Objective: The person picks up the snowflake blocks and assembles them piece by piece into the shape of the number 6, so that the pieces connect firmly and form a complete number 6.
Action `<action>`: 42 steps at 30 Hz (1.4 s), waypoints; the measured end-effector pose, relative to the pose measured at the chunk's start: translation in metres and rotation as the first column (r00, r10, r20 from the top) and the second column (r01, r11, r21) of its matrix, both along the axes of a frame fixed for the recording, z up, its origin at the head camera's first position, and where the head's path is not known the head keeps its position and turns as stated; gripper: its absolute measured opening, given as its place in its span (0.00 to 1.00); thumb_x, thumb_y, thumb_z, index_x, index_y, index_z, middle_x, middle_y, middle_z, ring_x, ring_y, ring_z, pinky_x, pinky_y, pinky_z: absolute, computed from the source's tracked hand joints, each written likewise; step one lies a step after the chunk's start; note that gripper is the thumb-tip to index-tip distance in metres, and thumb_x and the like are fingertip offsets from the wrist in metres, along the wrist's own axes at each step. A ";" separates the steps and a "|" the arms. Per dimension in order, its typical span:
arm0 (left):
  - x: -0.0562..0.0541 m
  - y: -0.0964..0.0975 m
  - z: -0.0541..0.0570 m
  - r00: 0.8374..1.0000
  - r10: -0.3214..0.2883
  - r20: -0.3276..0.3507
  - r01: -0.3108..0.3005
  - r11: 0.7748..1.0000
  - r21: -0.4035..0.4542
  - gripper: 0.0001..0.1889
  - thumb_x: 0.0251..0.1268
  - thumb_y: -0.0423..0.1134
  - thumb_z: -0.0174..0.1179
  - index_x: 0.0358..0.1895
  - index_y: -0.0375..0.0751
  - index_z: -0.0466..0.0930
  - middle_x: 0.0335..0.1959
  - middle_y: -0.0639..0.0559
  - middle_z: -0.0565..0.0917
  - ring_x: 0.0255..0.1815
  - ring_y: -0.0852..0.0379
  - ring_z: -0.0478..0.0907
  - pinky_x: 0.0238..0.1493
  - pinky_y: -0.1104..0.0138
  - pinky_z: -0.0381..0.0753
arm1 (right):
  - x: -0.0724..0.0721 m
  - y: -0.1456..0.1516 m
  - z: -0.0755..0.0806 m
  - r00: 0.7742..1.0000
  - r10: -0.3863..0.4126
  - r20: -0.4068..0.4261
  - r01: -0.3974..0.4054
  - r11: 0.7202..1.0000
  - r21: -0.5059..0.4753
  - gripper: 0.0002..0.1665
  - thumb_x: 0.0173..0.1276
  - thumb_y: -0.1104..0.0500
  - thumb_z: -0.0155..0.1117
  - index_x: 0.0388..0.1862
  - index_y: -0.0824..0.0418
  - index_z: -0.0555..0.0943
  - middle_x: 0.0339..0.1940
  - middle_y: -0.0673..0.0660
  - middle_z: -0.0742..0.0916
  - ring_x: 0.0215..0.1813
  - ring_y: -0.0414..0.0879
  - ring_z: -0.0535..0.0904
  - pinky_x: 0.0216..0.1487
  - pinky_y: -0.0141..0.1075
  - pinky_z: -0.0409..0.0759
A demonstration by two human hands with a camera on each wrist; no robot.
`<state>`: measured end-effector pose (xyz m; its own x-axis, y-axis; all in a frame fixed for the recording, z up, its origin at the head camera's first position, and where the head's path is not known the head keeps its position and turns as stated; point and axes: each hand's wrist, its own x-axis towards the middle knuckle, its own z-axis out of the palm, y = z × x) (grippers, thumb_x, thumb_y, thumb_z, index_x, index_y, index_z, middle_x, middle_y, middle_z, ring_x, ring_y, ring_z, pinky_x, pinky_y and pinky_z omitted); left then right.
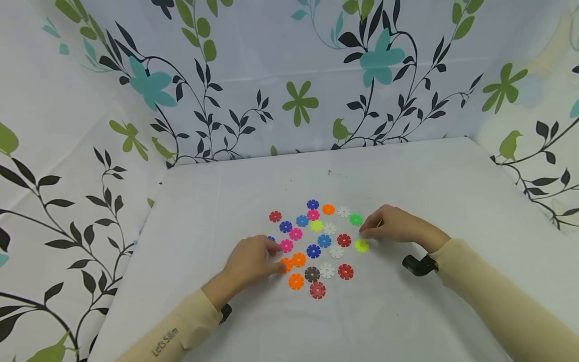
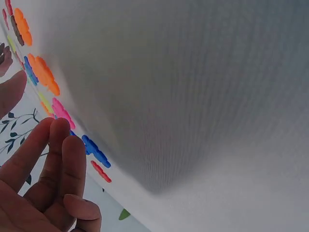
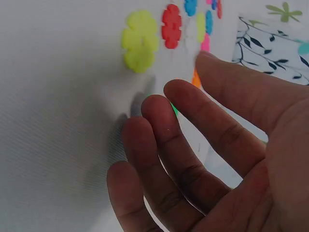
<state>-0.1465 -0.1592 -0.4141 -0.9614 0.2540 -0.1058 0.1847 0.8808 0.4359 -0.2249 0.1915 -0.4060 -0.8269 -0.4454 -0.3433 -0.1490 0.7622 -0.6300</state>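
Many notched plastic discs in several colours lie flat and loosely spread on the white tabletop. My left hand point(image 1: 254, 259) is at the left edge of the spread, its thumb by an orange disc point(image 1: 286, 265) and its index finger near a pink disc point(image 1: 286, 245). Loosely bent fingers point(image 2: 72, 164) show in the left wrist view, with nothing held. On the other side, my right hand point(image 1: 398, 226) hovers beside a green disc point(image 1: 356, 219) and a yellow disc point(image 3: 140, 41). Its fingers are slightly bent and apart from the thumb, holding nothing. Part of a blue disc point(image 1: 271, 239) hides behind the left hand.
The discs sit near the middle of the white table point(image 1: 407, 311), with a red disc point(image 1: 318, 290) nearest me and a dark blue disc point(image 1: 312, 204) farthest. A patterned cloth point(image 1: 253, 75) with leaves and flowers hangs behind the table and along both sides. Each wrist wears a black device point(image 1: 419, 265).
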 end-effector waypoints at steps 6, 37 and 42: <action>0.001 0.003 -0.002 1.000 -0.009 0.006 0.009 1.000 -0.030 0.22 0.48 0.47 0.79 0.46 0.40 0.90 0.35 0.54 0.85 0.39 0.54 0.80 0.45 0.58 0.81 | 0.008 -0.009 -0.007 0.999 -0.021 -0.042 0.023 0.998 0.054 0.15 0.58 0.54 0.79 0.45 0.53 0.90 0.39 0.50 0.86 0.43 0.48 0.79 0.44 0.41 0.82; 0.005 -0.007 -0.006 0.996 0.067 0.057 -0.070 0.996 0.047 0.16 0.46 0.44 0.81 0.31 0.47 0.80 0.23 0.59 0.76 0.26 0.58 0.73 0.31 0.65 0.76 | 0.015 -0.026 -0.004 0.990 0.023 -0.138 -0.003 0.989 0.145 0.11 0.55 0.58 0.82 0.35 0.52 0.86 0.34 0.48 0.84 0.40 0.47 0.78 0.42 0.41 0.81; 0.007 -0.010 -0.005 0.995 0.076 0.058 -0.079 0.995 0.060 0.14 0.48 0.42 0.80 0.31 0.46 0.81 0.23 0.59 0.77 0.26 0.58 0.73 0.31 0.65 0.76 | 0.016 -0.025 -0.005 0.991 0.017 -0.132 0.001 0.991 0.131 0.13 0.54 0.59 0.82 0.34 0.52 0.85 0.34 0.49 0.84 0.40 0.47 0.78 0.42 0.42 0.81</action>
